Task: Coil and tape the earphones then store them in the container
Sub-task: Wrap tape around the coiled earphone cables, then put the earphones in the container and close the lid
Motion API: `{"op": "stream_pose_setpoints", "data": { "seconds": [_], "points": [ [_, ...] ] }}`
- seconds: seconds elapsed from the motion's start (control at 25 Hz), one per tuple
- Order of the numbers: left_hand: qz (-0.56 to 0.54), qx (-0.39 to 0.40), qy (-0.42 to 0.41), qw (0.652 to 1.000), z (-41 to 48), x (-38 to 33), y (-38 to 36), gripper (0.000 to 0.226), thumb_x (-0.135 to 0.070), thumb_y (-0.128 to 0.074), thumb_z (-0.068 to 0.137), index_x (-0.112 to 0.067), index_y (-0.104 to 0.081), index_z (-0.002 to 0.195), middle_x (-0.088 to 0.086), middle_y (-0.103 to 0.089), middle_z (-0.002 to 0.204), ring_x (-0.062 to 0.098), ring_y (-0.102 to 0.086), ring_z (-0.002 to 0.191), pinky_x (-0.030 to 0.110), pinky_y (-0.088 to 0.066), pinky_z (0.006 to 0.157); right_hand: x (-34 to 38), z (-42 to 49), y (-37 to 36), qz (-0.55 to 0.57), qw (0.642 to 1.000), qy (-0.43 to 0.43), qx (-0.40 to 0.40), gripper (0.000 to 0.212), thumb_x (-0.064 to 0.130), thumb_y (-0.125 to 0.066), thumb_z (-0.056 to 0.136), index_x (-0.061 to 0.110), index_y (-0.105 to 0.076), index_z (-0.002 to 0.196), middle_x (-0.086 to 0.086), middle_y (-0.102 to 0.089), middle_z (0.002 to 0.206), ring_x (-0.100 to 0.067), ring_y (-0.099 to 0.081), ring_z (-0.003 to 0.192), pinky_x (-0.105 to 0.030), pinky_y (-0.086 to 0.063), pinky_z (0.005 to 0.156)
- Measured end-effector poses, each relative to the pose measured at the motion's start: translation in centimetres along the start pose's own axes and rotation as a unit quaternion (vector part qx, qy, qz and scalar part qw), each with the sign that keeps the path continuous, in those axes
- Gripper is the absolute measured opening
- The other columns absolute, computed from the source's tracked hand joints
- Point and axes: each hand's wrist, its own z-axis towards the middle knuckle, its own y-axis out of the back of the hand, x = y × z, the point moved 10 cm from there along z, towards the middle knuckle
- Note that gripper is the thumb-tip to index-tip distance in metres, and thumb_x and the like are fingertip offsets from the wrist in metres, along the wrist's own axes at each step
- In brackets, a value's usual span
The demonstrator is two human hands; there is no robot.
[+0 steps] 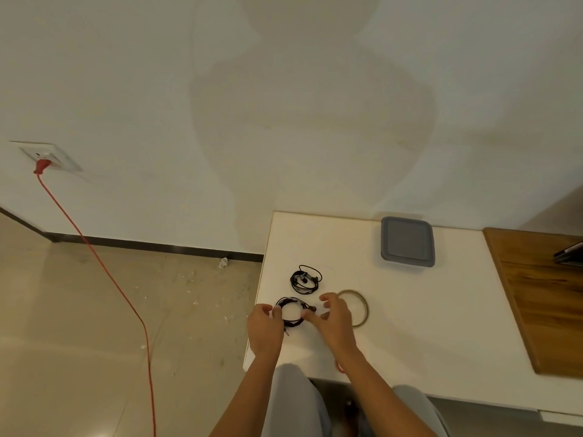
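Note:
A coil of dark earphones (291,313) lies near the left front of the white table (410,326). My left hand (264,329) pinches its left side, and my right hand (334,320) pinches its right side with the other fingers spread. A second black coiled pair of earphones (305,280) rests just beyond it, untouched. A roll of clear tape (358,307) lies flat behind my right hand, partly hidden by it. The grey container (407,242) with its lid on sits at the back of the table.
A wooden board (542,298) covers the table's right side, with a dark device (569,252) at its far edge. A red cable (120,288) runs from a wall socket (50,157) across the floor on the left. Small debris litters the floor.

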Motion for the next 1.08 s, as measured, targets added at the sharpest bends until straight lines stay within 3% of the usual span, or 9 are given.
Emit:
{"op": "stream_pose_setpoints", "data": {
  "seconds": [0.12, 0.24, 0.32, 0.48, 0.56, 0.68, 0.84, 0.96, 1.08],
  "points": [
    [-0.018, 0.015, -0.067, 0.997, -1.3, -2.1, -0.5, 0.02, -0.011, -0.057, 0.09, -0.004, -0.061, 0.108, 0.009, -0.065, 0.104, 0.019, -0.059, 0.092, 0.025, -0.044, 0.071, 1.3, 0.2, 6.3, -0.036, 0.99, 0.076, -0.114, 0.029, 0.013, -0.067, 0.086, 0.013, -0.057, 0.112, -0.008, -0.057, 0.112, -0.019, -0.057, 0.096, -0.027, -0.05, 0.08],
    [-0.016, 0.075, -0.101, 0.992, -2.8, -4.6, -2.7, 0.016, -0.009, -0.057, 0.09, -0.009, -0.06, 0.106, 0.002, -0.065, 0.099, 0.01, -0.06, 0.085, 0.011, -0.042, 0.064, 2.7, 2.1, 11.9, -0.155, 0.966, 0.107, -0.179, 0.034, 0.002, -0.059, 0.088, 0.003, -0.055, 0.122, -0.013, -0.057, 0.124, -0.028, -0.052, 0.118, -0.033, -0.045, 0.097],
    [-0.016, 0.123, -0.118, 0.985, -3.7, -6.6, -4.8, 0.015, -0.011, -0.058, 0.09, -0.01, -0.061, 0.105, -0.001, -0.065, 0.095, 0.004, -0.058, 0.08, 0.007, -0.04, 0.058, 3.5, 4.7, 14.0, -0.244, 0.948, 0.108, -0.173, 0.044, 0.005, -0.058, 0.09, 0.0, -0.047, 0.133, -0.017, -0.049, 0.137, -0.03, -0.043, 0.129, -0.035, -0.04, 0.105],
    [-0.034, 0.188, -0.122, 0.974, -4.5, -9.2, -8.9, 0.014, -0.015, -0.061, 0.088, -0.014, -0.063, 0.101, -0.006, -0.066, 0.092, 0.003, -0.059, 0.079, 0.009, -0.041, 0.061, 2.9, 10.0, 15.4, -0.387, 0.91, 0.071, -0.132, 0.063, 0.022, -0.055, 0.095, 0.003, -0.025, 0.147, -0.018, -0.023, 0.156, -0.033, -0.015, 0.146, -0.04, -0.019, 0.119],
    [-0.033, 0.204, -0.12, 0.971, -4.6, -9.9, -10.3, 0.013, -0.016, -0.062, 0.087, -0.017, -0.064, 0.099, -0.008, -0.066, 0.091, 0.001, -0.06, 0.077, 0.01, -0.041, 0.061, 2.1, 11.6, 14.9, -0.441, 0.888, 0.061, -0.115, 0.063, 0.028, -0.055, 0.095, 0.005, -0.027, 0.147, -0.017, -0.025, 0.155, -0.036, -0.017, 0.145, -0.044, -0.015, 0.119],
    [-0.031, 0.211, -0.115, 0.97, -4.0, -10.3, -11.6, 0.012, -0.018, -0.061, 0.087, -0.018, -0.065, 0.099, -0.011, -0.065, 0.088, -0.002, -0.058, 0.076, 0.008, -0.038, 0.059, 1.6, 12.7, 14.2, -0.505, 0.852, 0.066, -0.122, 0.053, 0.026, -0.052, 0.096, 0.004, -0.035, 0.142, -0.018, -0.036, 0.15, -0.036, -0.027, 0.141, -0.046, -0.022, 0.117],
    [-0.034, 0.215, -0.104, 0.97, -3.6, -10.2, -12.1, 0.014, -0.016, -0.058, 0.089, -0.018, -0.065, 0.102, -0.008, -0.066, 0.09, 0.004, -0.061, 0.079, 0.011, -0.042, 0.061, 1.8, 11.3, 13.3, -0.476, 0.866, 0.093, -0.122, 0.035, 0.007, -0.049, 0.095, -0.004, -0.051, 0.129, -0.024, -0.051, 0.137, -0.037, -0.042, 0.133, -0.048, -0.035, 0.111],
    [-0.073, 0.256, -0.073, 0.961, -4.2, -10.0, -13.3, 0.027, -0.007, -0.052, 0.091, -0.015, -0.062, 0.115, 0.003, -0.067, 0.096, 0.017, -0.063, 0.089, 0.028, -0.054, 0.082, 3.4, 7.0, 11.2, -0.486, 0.845, 0.184, -0.128, 0.037, 0.001, -0.076, 0.074, -0.01, -0.065, 0.107, -0.031, -0.066, 0.11, -0.043, -0.064, 0.105, -0.051, -0.055, 0.086],
    [-0.096, 0.3, -0.033, 0.949, -5.4, -9.3, -14.9, 0.039, -0.004, -0.045, 0.094, -0.015, -0.053, 0.13, 0.009, -0.066, 0.101, 0.02, -0.062, 0.09, 0.035, -0.054, 0.088, 3.5, 2.4, 9.4, -0.411, 0.88, 0.219, -0.098, 0.036, 0.003, -0.07, 0.082, -0.01, -0.062, 0.115, -0.031, -0.063, 0.116, -0.046, -0.062, 0.108, -0.053, -0.051, 0.09]
  ]
}}
